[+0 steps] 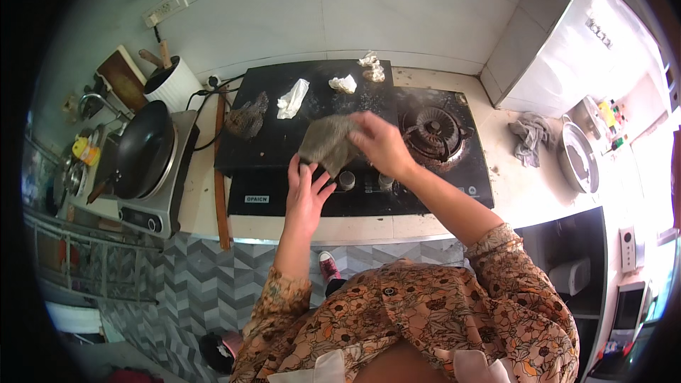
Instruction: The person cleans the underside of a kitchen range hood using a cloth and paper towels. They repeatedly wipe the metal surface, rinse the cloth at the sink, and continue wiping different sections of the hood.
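Right hand [379, 143] pinches the upper right edge of a grey cloth [328, 138], slightly blurred; the left hand [305, 195] meets its lower left edge with fingers spread. From my distant seat I cannot tell whether those fingers grip or only support it. The cloth is over the front part of a black panel [273, 149] on the left side of the stove [259, 183], and I cannot make out whether it touches. I judge that handling it at opposite edges stops something so limp from folding up.

Along the panel's left edge lies a dark scrubber [246, 119]. Crumpled white paper [291, 98] lies in wads toward the back edge, the last at the back right corner; to me, these spots look chosen to be out of the hands' way.

Right of the panel, a burner [434, 131] is uncovered. Beyond the stove's right edge, a rag [530, 138] is bunched on the counter [521, 188]. Near the counter's left end, a pan [145, 140] rests on a hob [181, 170], handle toward the front, probably for easy reach.
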A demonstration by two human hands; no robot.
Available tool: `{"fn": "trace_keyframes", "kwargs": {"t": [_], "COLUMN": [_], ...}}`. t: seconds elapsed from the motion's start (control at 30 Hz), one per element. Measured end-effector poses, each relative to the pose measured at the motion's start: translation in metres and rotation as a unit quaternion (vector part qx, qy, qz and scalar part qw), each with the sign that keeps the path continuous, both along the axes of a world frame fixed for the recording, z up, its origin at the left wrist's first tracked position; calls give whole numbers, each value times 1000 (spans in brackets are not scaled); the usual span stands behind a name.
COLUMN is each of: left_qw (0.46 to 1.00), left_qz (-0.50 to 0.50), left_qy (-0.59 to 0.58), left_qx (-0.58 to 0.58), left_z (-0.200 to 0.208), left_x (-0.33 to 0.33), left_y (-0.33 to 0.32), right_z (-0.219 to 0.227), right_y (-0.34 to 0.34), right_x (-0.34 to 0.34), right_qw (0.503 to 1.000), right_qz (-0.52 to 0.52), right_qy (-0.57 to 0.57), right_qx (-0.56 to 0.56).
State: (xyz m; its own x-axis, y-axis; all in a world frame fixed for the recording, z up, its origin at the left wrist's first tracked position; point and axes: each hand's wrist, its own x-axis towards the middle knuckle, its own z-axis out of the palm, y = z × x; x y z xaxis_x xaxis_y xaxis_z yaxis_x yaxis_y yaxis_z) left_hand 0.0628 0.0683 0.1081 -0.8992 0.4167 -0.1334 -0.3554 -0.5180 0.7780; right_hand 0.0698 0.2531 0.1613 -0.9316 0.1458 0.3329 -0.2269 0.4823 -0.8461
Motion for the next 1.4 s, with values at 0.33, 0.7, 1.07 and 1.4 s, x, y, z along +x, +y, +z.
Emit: {"fn": "trace_keyframes", "kwargs": {"t": [0.33,0.7,1.07,1.4], "left_qw": [998,828,660,708], "left_qz": [-16,159,10,-11], "left_qy": [-22,313,357,344], "left_qx": [52,-438,-661,-617], "left_z": [11,22,5,8], "left_x": [24,-68,-183,-182], "left_y": [45,-20,55,72], "right_z": [-10,19,-83,-50], "right_y": [15,203,203,28], "right_x": [33,-164,-256,-181], "right_qw": [987,958,889,946], "right_qz": [139,-234,-5,9], "right_qy": [23,6,-148,-152], "right_qx": [76,165,433,285]}}
